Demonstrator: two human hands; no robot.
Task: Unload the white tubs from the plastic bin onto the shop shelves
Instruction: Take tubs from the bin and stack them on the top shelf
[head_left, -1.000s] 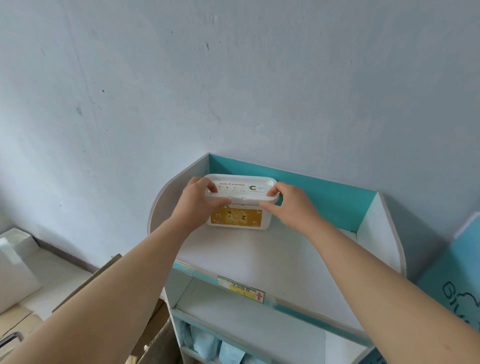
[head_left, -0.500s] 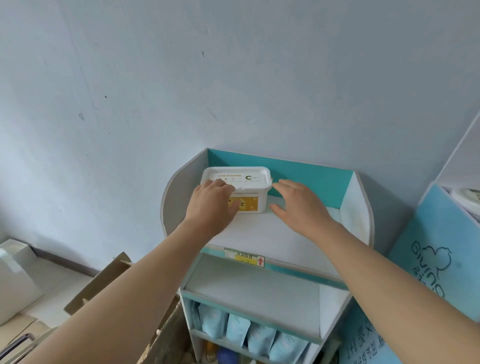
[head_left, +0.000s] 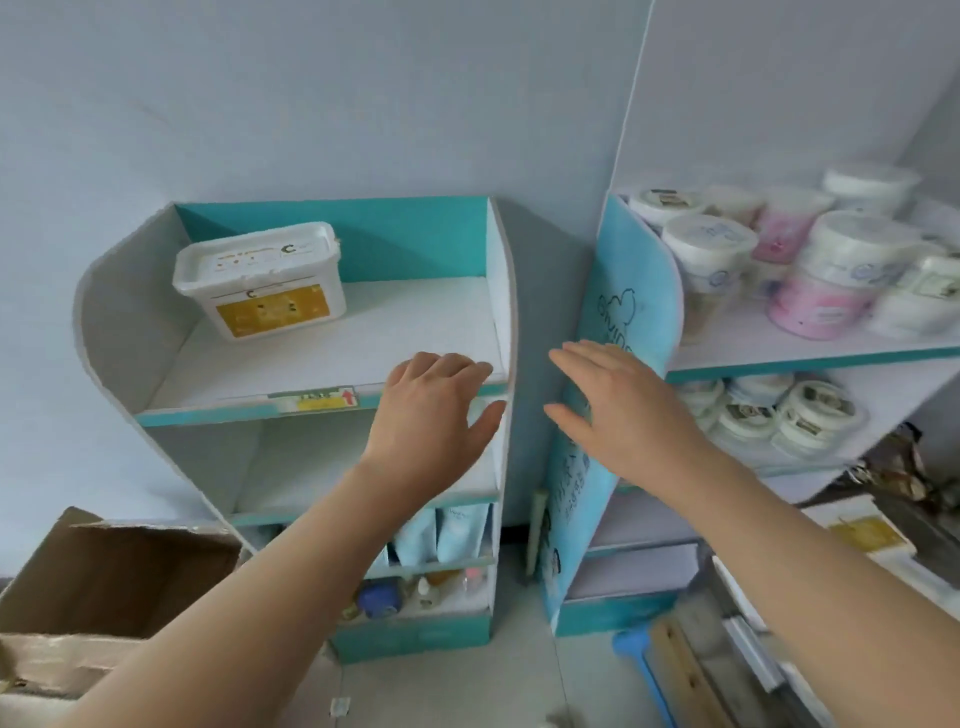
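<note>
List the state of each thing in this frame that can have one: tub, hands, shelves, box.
white tub: lid on, upright, at the back left of the top shelf, untouched.
left hand: open, empty.
right hand: open, empty.
top shelf: bare apart from the tub.
second shelf: nothing visible on it.
cardboard box: flaps open, contents not visible.
round tubs: lidded, some stacked, on the right-hand unit.

Soft even light, prob. motion-blurred edges
</note>
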